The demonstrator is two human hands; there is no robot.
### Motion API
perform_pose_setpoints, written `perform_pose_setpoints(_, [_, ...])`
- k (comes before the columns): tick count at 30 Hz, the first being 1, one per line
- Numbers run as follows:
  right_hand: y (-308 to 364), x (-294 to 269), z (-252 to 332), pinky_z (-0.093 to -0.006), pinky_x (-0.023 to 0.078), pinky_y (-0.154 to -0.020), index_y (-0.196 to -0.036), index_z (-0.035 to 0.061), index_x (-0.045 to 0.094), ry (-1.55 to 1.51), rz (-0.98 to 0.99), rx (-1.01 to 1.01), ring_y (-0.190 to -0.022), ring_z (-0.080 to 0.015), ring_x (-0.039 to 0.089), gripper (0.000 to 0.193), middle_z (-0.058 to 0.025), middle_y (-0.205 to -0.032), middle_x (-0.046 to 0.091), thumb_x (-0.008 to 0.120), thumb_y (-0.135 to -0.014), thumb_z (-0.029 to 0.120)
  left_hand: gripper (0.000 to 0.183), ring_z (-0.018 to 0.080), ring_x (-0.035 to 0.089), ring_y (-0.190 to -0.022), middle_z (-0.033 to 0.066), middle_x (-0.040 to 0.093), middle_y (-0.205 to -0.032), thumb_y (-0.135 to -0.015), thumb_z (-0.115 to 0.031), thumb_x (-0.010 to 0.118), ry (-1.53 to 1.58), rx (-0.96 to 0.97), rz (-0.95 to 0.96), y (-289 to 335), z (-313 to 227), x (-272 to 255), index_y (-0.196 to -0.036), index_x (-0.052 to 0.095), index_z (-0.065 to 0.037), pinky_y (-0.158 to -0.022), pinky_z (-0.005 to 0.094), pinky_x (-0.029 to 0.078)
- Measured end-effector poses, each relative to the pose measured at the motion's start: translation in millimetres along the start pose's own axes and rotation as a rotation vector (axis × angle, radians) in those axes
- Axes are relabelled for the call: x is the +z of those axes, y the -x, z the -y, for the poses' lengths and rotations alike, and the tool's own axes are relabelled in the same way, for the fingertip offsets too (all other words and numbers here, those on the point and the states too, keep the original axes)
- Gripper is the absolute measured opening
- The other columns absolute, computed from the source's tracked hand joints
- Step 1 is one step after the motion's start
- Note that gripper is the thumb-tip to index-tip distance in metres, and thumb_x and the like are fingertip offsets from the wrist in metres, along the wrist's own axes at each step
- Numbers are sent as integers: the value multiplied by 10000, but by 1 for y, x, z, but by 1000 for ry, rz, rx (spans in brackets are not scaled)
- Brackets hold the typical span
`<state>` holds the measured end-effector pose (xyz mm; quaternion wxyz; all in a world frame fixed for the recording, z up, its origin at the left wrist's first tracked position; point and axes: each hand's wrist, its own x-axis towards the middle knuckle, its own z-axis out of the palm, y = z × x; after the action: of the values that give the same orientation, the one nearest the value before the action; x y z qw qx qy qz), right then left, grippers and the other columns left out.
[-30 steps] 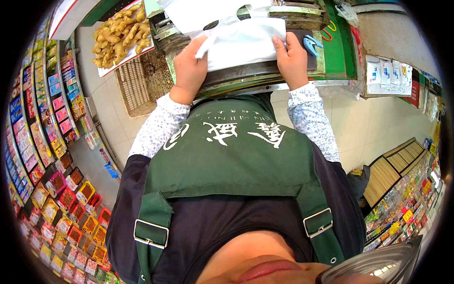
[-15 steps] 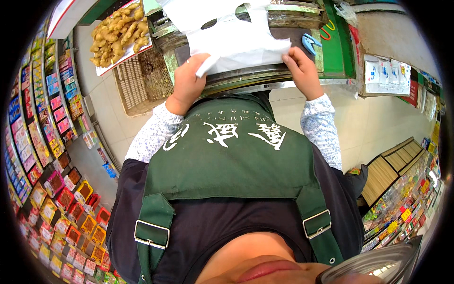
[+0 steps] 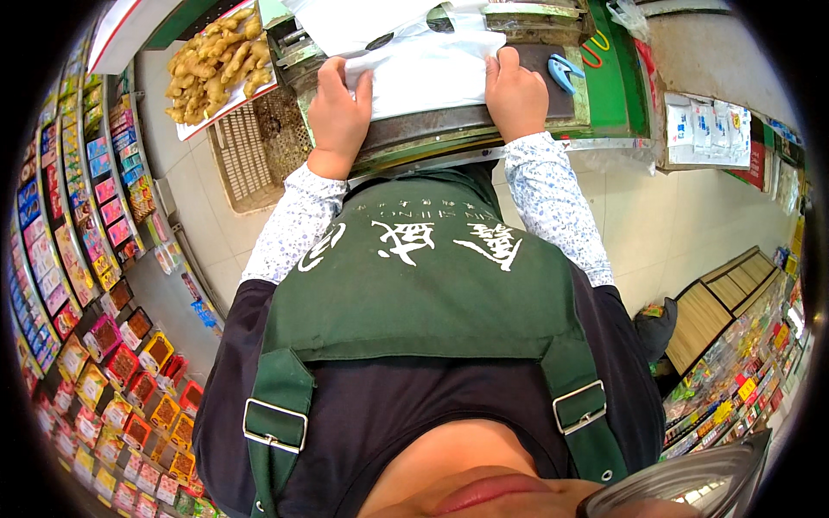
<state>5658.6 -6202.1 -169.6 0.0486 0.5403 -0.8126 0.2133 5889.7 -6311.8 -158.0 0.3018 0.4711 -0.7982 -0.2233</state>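
Note:
A white plastic carrier bag [image 3: 425,82] lies spread over the worn metal-edged counter [image 3: 432,128], its cut-out handle holes toward the far side. My left hand [image 3: 337,116] grips the bag's left side, thumb and fingers closed on a folded edge. On the right side, my right hand [image 3: 516,97] pinches the bag between thumb and bent fingers. Part of the gripped plastic is hidden under the fingers. A blue hand tool [image 3: 565,72] with two short arms rests just right of my right hand.
Ginger roots [image 3: 220,65] are heaped on a tray at the far left, above a slatted plastic crate [image 3: 240,160]. Red and yellow loops [image 3: 596,47] lie on green surface. White packets [image 3: 708,129] sit at right. Shelves of packaged goods [image 3: 108,186] line the left.
Both hands have moved away from me. My right hand has also come left, closer to my left hand. The bag's near edge, raised and folded before, now lies flatter on the counter.

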Motion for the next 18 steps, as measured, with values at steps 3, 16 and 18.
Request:
perform_pose_setpoints(3, [-2, 0, -2, -428, 453, -607, -932, 96, 494, -38, -8, -52, -586, -322, 635, 182, -107, -628, 650, 584, -969, 251, 462, 259, 625, -1078, 166, 625, -1164, -848, -125, 697, -277, 470, -119, 1, -6, -18, -1286, 547, -108, -861, 431, 493])
perform_pose_setpoints(16, [8, -26, 66, -442, 409, -1075, -1279, 7, 523, -497, 117, -388, -1298, -350, 477, 569, -196, -1387, 498, 736, -816, 260, 639, 288, 370, -1430, 96, 441, -1514, -880, -422, 641, -323, 742, 469, 0, -5, 9, -1414, 503, -99, -1168, 486, 309])
perform_pose_setpoints(18, [22, -7, 68, -441, 307, -1180, -1395, 13, 471, -466, 221, -406, -1432, -323, 359, 666, -192, -1524, 387, 697, -869, 355, 641, 294, 368, -1431, 116, 440, -1511, -884, -428, 636, -311, 741, 468, -2, -5, 9, -1406, 505, -80, -1164, 493, 309])
